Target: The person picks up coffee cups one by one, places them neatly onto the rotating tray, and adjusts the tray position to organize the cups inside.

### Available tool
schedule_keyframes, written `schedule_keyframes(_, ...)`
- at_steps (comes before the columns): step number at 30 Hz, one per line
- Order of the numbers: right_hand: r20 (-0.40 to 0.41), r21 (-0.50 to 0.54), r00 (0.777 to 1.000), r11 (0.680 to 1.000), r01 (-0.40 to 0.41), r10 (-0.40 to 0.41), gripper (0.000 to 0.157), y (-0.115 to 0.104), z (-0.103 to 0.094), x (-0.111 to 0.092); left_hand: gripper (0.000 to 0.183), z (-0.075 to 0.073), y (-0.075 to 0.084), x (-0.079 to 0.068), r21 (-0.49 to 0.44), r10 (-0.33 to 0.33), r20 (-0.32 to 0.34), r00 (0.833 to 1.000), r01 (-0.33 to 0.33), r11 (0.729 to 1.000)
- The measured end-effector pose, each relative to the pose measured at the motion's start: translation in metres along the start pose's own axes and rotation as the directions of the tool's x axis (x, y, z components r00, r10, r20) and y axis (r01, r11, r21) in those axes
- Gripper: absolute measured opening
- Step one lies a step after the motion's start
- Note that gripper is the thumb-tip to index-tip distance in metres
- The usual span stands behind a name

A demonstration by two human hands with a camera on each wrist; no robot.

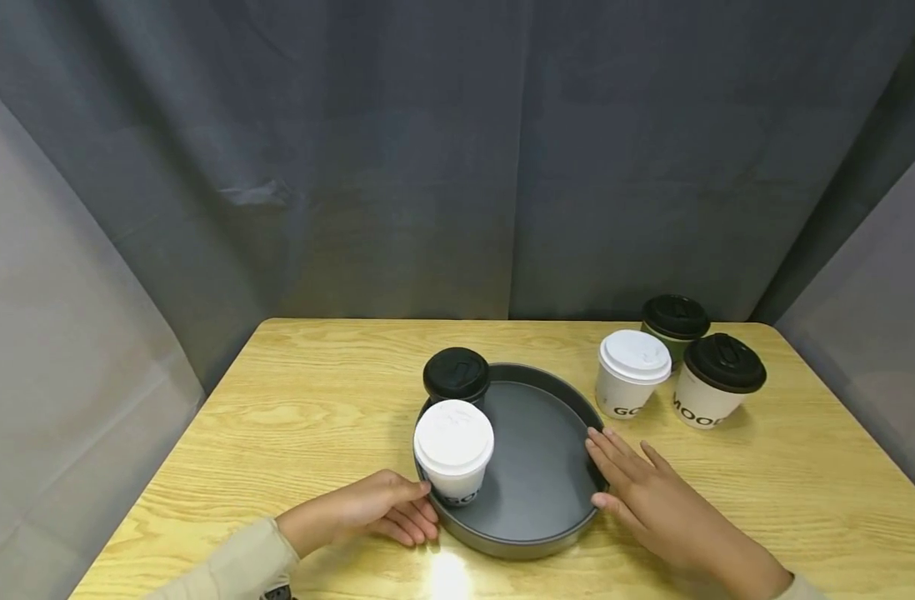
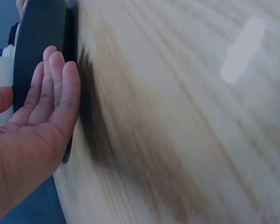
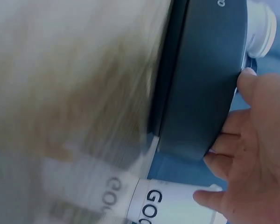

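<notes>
Dark grey curtain (image 1: 397, 167) was seen behind wood-grain table (image 1: 315, 400). Round dark grey pan (image 1: 536, 467) was placed at table's near middle. Pan was touched at left by left hand (image 1: 393, 507), at right by right hand (image 1: 641, 492); hands apart, fingers extended. White-lidded paper cup (image 1: 454, 450) and black-lidded cup (image 1: 457, 375) were set in pan's left; three lidded cups (image 1: 632, 375) grouped far right.

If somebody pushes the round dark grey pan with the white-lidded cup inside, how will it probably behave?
The round dark grey pan looks stiff, given its evenly curved wall. It may slide easily, because the wood-patterned table appears glossy. Low and broad, it seems unlikely to tip, though the white-lidded cup, narrower at its base, might.
</notes>
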State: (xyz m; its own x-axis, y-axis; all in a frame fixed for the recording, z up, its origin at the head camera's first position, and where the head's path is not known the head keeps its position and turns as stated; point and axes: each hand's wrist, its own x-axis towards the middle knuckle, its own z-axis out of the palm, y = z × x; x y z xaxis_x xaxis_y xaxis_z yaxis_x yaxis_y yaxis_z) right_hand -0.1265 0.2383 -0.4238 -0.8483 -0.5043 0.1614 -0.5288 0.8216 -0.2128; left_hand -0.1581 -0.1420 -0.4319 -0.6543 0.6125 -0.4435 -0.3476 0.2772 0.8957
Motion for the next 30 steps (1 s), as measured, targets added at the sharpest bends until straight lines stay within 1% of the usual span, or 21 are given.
schedule_keyframes(3,0.017,0.004,1.0,1.0,-0.014,0.014,0.061,-0.009,0.001,-0.004,0.047,-0.008,0.0,0.002,0.012,0.008,-0.026,1.0,-0.008,1.0)
schedule_keyframes(5,0.052,0.029,0.998,0.999,-0.03,0.029,0.064,-0.014,0.002,-0.005,0.048,-0.013,0.0,0.003,0.029,0.018,-0.05,0.999,-0.016,0.999)
schedule_keyframes(8,0.056,0.055,0.998,0.998,-0.029,0.026,0.066,-0.021,0.005,-0.008,0.049,-0.019,0.0,0.005,0.039,0.025,-0.083,0.996,-0.022,0.999)
schedule_keyframes(10,0.027,0.056,1.0,0.998,-0.002,0.001,0.066,-0.023,0.008,-0.01,0.05,-0.022,-0.001,0.007,0.035,0.023,-0.092,0.995,-0.02,0.999)
schedule_keyframes(12,-0.04,0.008,0.998,0.999,0.048,-0.048,0.064,-0.024,0.013,-0.011,0.05,-0.024,-0.001,0.007,0.027,0.017,-0.093,0.995,-0.015,1.0)
schedule_keyframes(14,-0.085,-0.038,0.993,0.996,0.084,-0.087,0.062,-0.023,0.016,-0.012,0.05,-0.025,-0.001,0.008,0.024,0.011,-0.089,0.996,-0.009,1.0)
schedule_keyframes(17,-0.109,-0.064,0.988,0.993,0.1,-0.106,0.061,-0.023,0.017,-0.013,0.05,-0.026,0.0,0.009,0.027,0.007,-0.083,0.997,-0.004,1.0)
schedule_keyframes(20,-0.074,-0.015,0.994,0.997,0.074,-0.075,0.061,-0.025,0.015,-0.012,0.051,-0.024,0.001,0.009,0.032,0.005,-0.087,0.996,-0.002,0.999)
schedule_keyframes(22,-0.035,0.045,0.999,0.998,0.033,-0.031,0.062,-0.024,0.011,-0.01,0.051,-0.022,0.003,0.008,0.041,-0.003,-0.094,0.996,0.007,0.999)
schedule_keyframes(25,0.022,0.114,0.999,0.993,-0.027,0.024,0.065,-0.021,0.006,-0.007,0.051,-0.015,0.005,0.006,0.053,-0.028,-0.094,0.995,0.033,0.998)
schedule_keyframes(27,0.037,0.139,0.998,0.989,-0.056,0.051,0.066,-0.017,0.003,-0.004,0.051,-0.009,0.005,0.005,0.062,-0.041,-0.08,0.996,0.046,0.997)
schedule_keyframes(30,0.036,0.146,0.997,0.987,-0.07,0.066,0.067,-0.009,-0.001,0.0,0.05,0.001,0.004,0.003,0.066,-0.039,-0.04,0.998,0.041,0.997)
